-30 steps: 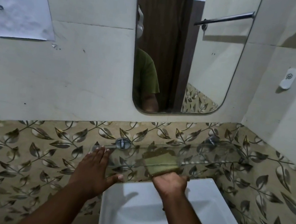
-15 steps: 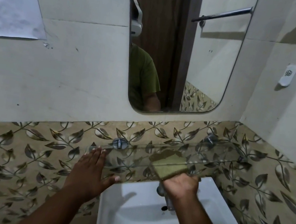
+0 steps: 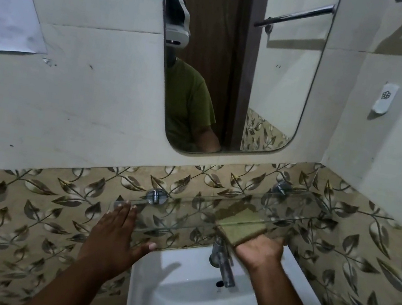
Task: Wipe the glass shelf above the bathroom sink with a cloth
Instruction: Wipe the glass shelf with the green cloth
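A clear glass shelf [image 3: 185, 210] runs along the leaf-patterned wall above the white sink [image 3: 190, 282], held by two chrome brackets. My right hand [image 3: 259, 252] grips a folded olive-green cloth [image 3: 241, 228] against the shelf's front edge, right of the middle. My left hand [image 3: 116, 241] lies flat, fingers together and thumb out, with its fingertips at the shelf's left end. Parts of my right fingers are hidden by the cloth and the glass.
A chrome tap [image 3: 223, 264] stands just below the shelf, left of my right hand. A mirror [image 3: 234, 65] hangs above, reflecting a person in a green shirt. The side wall at right carries a small white holder [image 3: 385, 98].
My right hand has slid the cloth to the right along the shelf, uncovering the tap. My left hand has stayed at the shelf's left end.
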Tool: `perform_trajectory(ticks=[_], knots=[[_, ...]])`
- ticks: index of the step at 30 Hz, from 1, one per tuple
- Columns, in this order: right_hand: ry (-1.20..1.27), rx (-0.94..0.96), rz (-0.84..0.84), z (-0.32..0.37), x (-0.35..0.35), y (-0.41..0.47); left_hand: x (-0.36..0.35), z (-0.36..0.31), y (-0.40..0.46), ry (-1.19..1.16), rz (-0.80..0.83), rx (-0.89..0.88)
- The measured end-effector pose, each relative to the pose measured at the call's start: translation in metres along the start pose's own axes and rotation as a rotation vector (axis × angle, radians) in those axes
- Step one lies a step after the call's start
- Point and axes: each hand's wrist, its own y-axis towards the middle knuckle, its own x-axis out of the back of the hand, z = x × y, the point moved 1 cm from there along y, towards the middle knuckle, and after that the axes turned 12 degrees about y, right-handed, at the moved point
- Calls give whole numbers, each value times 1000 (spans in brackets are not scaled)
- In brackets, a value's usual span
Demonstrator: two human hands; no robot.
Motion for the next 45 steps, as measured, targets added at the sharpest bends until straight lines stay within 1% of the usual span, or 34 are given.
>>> perform_trajectory(ticks=[3, 5, 7, 9, 10, 11, 12, 14, 17, 20, 22, 25, 26, 27, 28, 29, 30, 31, 33, 34, 35, 36, 37, 38, 39, 40, 41, 43, 44, 45], knots=[[22, 59, -27, 17, -11, 1, 0, 0, 0, -15, -8, -3], [-41, 76, -59, 17, -17, 6, 0, 0, -2, -23, -14, -3], [-52, 93, -53, 12, -11, 24, 0, 0, -2, -28, -20, 1], [-91, 80, -129, 7, -8, 31, 0, 1, -1, -21, -20, 3], [-86, 23, -132, 4, -12, 25, -1, 1, -1, -19, -22, 3], [-86, -11, -94, 1, -16, 15, -2, 1, -1, -19, -25, 3], [-57, -29, -29, 1, -16, 7, -2, 1, -1, -21, -29, 4], [-43, -13, -16, 13, -9, -1, -3, 2, -1, -26, -34, 7], [8, 62, -83, 43, -10, -5, -3, 1, 1, -33, -50, 5], [91, 125, -135, 52, -26, -3, -3, 1, 0, -21, -39, 1], [114, 115, -132, 44, -36, -3, -3, 1, 0, -18, -42, 4], [47, 109, -118, 38, -45, -9, -2, 0, -1, -29, -61, 16], [44, 95, -149, 41, -43, -14, -2, 0, -1, -31, -62, 16], [22, 87, -137, 46, -39, -17, -2, 0, -1, -33, -60, 13], [9, 39, -98, 51, -35, -20, -3, 1, -2, -34, -60, 10], [-16, 44, -78, 57, -32, -23, -3, 1, -2, -34, -62, 7], [84, 25, -26, 65, -30, -24, -3, 0, -1, -31, -66, 7], [123, 61, -100, 71, -19, -18, -3, 0, -1, -28, -70, 7], [136, 128, -204, 96, -25, -8, -3, 0, -1, -22, -73, 6], [134, 94, -203, 97, -24, -4, -3, 0, -1, -21, -75, 6], [77, 110, -232, 100, -26, -2, -4, 1, -1, -20, -76, 7], [67, 197, -252, 102, -25, 5, -5, 1, -1, -19, -77, 7], [163, 238, -268, 109, -25, 15, -5, 1, 0, -17, -76, 8], [230, 267, -252, 111, -27, 15, -5, 1, 0, -13, -79, 10], [262, 247, -148, 110, -30, 12, -5, 0, 0, -12, -87, 14], [283, 234, -105, 114, -28, 15, -5, 0, 1, -10, -95, 19], [224, 293, -162, 118, -21, 18, -5, 0, 2, -6, -99, 23], [175, 296, -199, 129, -13, 14, -5, -1, 2, 6, -88, 21], [110, 316, -201, 132, -9, 15, -5, -1, 2, 12, -82, 20], [103, 252, -134, 127, -6, 13, -6, -1, 3, 18, -80, 19]])
